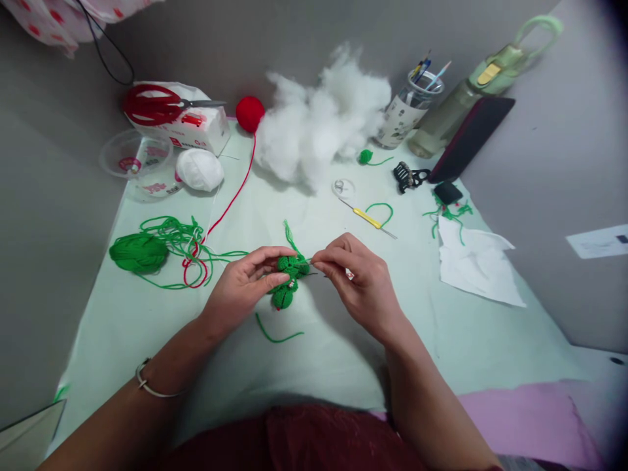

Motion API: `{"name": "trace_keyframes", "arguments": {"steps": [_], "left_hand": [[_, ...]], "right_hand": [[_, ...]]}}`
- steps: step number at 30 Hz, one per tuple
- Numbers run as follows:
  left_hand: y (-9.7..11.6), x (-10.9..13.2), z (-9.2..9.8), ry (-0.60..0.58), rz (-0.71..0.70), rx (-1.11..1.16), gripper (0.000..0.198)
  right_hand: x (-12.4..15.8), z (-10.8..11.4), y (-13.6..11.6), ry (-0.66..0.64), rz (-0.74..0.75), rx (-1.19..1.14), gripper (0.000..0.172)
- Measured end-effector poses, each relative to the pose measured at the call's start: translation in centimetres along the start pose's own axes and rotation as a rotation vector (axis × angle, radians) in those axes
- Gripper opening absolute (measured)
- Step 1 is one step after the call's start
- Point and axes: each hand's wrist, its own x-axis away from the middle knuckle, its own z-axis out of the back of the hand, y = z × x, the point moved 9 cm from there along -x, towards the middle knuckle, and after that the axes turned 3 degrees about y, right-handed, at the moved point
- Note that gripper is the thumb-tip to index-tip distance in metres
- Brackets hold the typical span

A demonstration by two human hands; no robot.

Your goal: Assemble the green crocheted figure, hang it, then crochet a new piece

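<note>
My left hand is closed around a small green crocheted piece with rounded lobes, dark lines and a bit of red at its lower end. A green yarn tail sticks up from its top. To the right, my right hand pinches a thin strand close to the piece; whether it is yarn or a needle I cannot tell. A short dark thin line shows just under those fingertips. Below the piece lies a loose cut length of green yarn.
Green yarn lies tangled at left. Behind are red yarn, white yarn, scissors on a box, a plastic tub and white stuffing. A yellow-handled crochet hook, hair clip and bottle stand right.
</note>
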Motion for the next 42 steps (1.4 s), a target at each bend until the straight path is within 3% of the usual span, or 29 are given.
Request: {"name": "trace_keyframes", "arguments": {"steps": [10,18,24,28,33,35,38,42], "left_hand": [[-0.2,0.3,-0.7,-0.101,0.02,0.139,0.027],[-0.2,0.1,-0.2,0.053,-0.012,0.099,0.034],[-0.5,0.0,-0.1,0.082,-0.064,0.024,0.024],[-0.4,0.0,-0.1,0.101,-0.093,-0.09,0.019],[-0.1,0.2,-0.2,0.114,-0.106,-0.222,0.015],[0.0,0.3,-0.5,0.084,-0.094,-0.234,0.013],[0.2,0.4,-0.9,0.046,-0.064,-0.216,0.011],[0.6,0.5,-1.1,0.006,-0.037,-0.169,0.012]], "right_hand": [[0.0,-2.1,2.7,-0.098,-0.283,-0.465,0.008],[1.0,-2.5,3.0,0.076,-0.325,-0.26,0.008],[1.1,-2.6,1.1,0.071,-0.178,-0.144,0.014],[1.1,-2.9,-0.8,0.002,0.002,0.129,0.016],[1.4,-3.8,-1.6,-0.066,0.105,0.375,0.022],[1.2,-3.2,-1.9,0.0,0.094,0.305,0.019],[0.9,-2.1,-1.3,0.108,-0.04,0.031,0.014],[0.8,-2.5,0.1,0.08,-0.226,-0.293,0.012]]}}
